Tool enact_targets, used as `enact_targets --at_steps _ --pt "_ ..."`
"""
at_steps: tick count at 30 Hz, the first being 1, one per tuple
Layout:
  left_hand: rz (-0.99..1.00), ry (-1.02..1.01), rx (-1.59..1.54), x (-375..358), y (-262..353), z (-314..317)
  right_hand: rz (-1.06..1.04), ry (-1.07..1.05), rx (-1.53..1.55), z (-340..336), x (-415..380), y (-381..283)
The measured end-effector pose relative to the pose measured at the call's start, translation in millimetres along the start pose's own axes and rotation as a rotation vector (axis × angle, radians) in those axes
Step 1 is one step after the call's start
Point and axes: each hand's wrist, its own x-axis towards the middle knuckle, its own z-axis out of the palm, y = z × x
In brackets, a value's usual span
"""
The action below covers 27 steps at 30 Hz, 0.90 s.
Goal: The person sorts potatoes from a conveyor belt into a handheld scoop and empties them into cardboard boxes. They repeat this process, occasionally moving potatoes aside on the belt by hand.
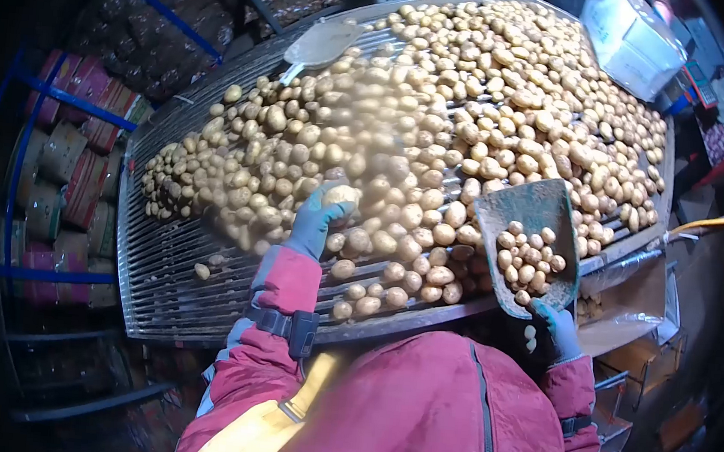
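A wide metal-barred sorting table (167, 286) is heaped with several small pale potatoes (476, 107). My left hand (320, 218), in a blue-grey glove, is closed around one potato (341, 195) just above the near part of the heap. In its own glove, my right hand (555, 329) grips the handle of a metal scoop (529, 208) at the table's near right edge. The scoop's blade holds several potatoes (530, 258). Red jacket sleeves cover both arms.
Another scoop (319, 43) lies on the far side of the heap. Filled sacks (75, 158) are stacked in a blue-framed rack at left. A white box (632, 39) sits at top right. A carton with a plastic liner (630, 310) stands under the table's right edge.
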Motion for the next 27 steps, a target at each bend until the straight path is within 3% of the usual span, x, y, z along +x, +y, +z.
enact_targets --at_steps 1,3,5,7,8,9,10,11,12,13,17,18,20,21,22,23,24,25,27 --pt "-0.164 -0.078 -0.192 -2 5 16 -0.001 -0.006 0.009 -4 -1 3" --pt "-0.261 -0.149 -0.361 13 -25 34 0.016 -0.039 0.007 -13 -5 6" --pt "-0.312 -0.283 -0.387 0 -4 83 0.031 -0.073 0.021 -25 -6 9" --pt "-0.335 -0.226 -0.311 0 -9 137 -0.104 -0.082 0.015 -49 12 32" --pt "-0.377 -0.162 -0.260 -7 -1 174 -0.053 -0.069 -0.039 -55 5 32" --pt "-0.366 -0.305 -0.248 8 -22 182 0.061 -0.042 -0.034 -59 -16 20" --pt "-0.375 -0.308 -0.196 5 -24 210 0.091 -0.012 -0.122 -68 -19 21" --pt "-0.142 -0.525 0.033 13 -37 233 0.015 -0.036 -0.154 -81 -13 41" --pt "0.135 -0.675 0.226 20 -50 256 0.068 -0.069 -0.246 -93 -19 42" --pt "-0.391 -0.683 0.014 5 -28 292 0.076 -0.100 -0.217 -105 -14 57" --pt "-0.385 -0.853 0.119 -28 -52 415 0.098 -0.030 -0.083 -129 -55 71" --pt "-0.211 -1.007 0.294 -36 -58 443 0.059 -0.032 -0.100 -135 -49 89" --pt "-0.389 -1.039 0.249 -94 -53 513 -0.076 0.129 -0.122 -143 -43 117" --pt "-0.381 -1.217 0.293 -102 -64 542 -0.195 0.256 -0.199 -142 -30 136" --pt "-0.292 -1.386 0.348 -125 -75 570 -0.342 0.226 0.078 -146 -34 149" --pt "-0.236 -1.473 0.439 -156 -80 594 -0.092 0.009 -0.015 -170 -48 142" --pt "-0.250 -1.494 0.591 -185 -86 612 -0.007 0.001 -0.002 -176 -60 132" --pt "0.227 -1.529 0.740 -199 -99 624 0.080 -0.008 0.010 -180 -69 127" --pt "0.193 -1.469 0.651 -198 -116 631 0.086 -0.029 0.105 -193 -65 139"
